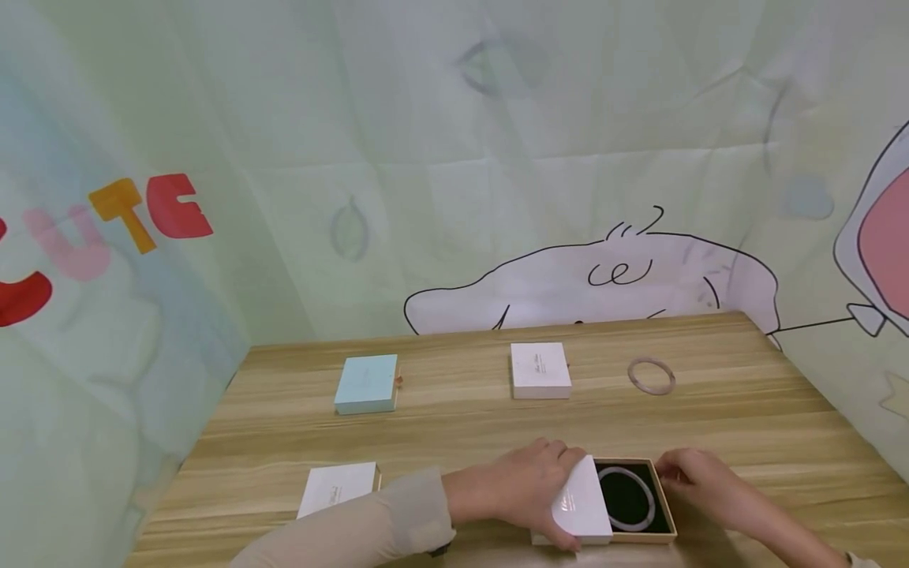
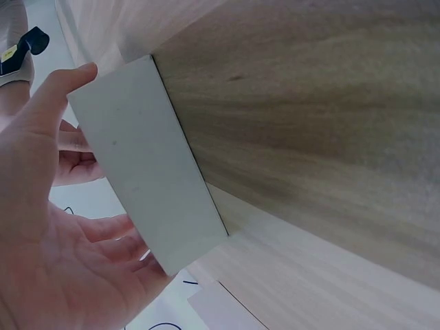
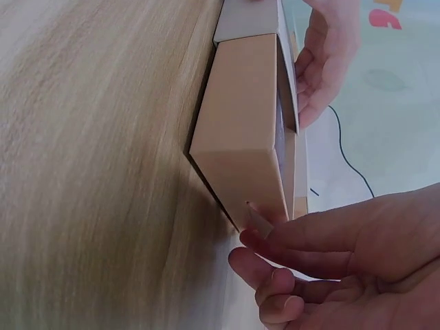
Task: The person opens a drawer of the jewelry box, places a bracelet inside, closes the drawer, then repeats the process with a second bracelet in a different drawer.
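A white box sleeve [image 1: 584, 501] lies on the table, with its peach-coloured drawer [image 3: 240, 96] slid part way out to the right. Inside, on dark padding, rests a pale bangle [image 1: 651, 505]. My left hand [image 1: 521, 483] grips the sleeve from the left, thumb on the near side and fingers on the far side. At the drawer's right end, my right hand [image 1: 699, 481] pinches a small ribbon pull [image 3: 258, 221] between thumb and finger. In the left wrist view the sleeve's plain end [image 2: 144, 165] sits between my thumb and fingers.
A light blue box [image 1: 365, 383] stands at the back left, and a white box [image 1: 540, 369] at the back middle. Another bangle [image 1: 652, 392] lies at the back right. A second white box [image 1: 341, 485] is partly behind my left forearm. Printed cloth [image 1: 319, 158] hangs behind the wooden table [image 1: 440, 418].
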Tool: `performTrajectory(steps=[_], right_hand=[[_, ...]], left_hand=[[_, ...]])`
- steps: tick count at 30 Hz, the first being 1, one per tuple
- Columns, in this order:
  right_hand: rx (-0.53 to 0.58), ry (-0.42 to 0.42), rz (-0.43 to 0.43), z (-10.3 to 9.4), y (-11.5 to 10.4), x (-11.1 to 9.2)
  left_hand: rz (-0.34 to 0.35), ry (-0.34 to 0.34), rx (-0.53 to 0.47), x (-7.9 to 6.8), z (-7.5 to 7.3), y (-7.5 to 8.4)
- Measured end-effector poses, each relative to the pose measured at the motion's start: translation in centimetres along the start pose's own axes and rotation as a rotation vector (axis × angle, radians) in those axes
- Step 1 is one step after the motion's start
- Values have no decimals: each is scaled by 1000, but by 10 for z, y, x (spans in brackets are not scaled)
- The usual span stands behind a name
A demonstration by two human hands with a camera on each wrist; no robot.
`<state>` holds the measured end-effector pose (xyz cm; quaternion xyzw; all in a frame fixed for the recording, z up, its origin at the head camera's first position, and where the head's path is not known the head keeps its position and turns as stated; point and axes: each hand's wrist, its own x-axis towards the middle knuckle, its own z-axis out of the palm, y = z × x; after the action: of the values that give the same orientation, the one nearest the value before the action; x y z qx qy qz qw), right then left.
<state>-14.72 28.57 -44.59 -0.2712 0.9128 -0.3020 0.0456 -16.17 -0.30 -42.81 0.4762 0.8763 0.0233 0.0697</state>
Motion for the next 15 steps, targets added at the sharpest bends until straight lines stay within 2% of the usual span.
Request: performTrajectory(steps=[7, 15], right_hand=[[92, -56, -2, -1, 2, -1], [104, -72, -31, 1, 4, -1]], left_hand=[[-5, -5, -5, -1, 0, 0], [-2, -5, -4, -1, 0, 0]])
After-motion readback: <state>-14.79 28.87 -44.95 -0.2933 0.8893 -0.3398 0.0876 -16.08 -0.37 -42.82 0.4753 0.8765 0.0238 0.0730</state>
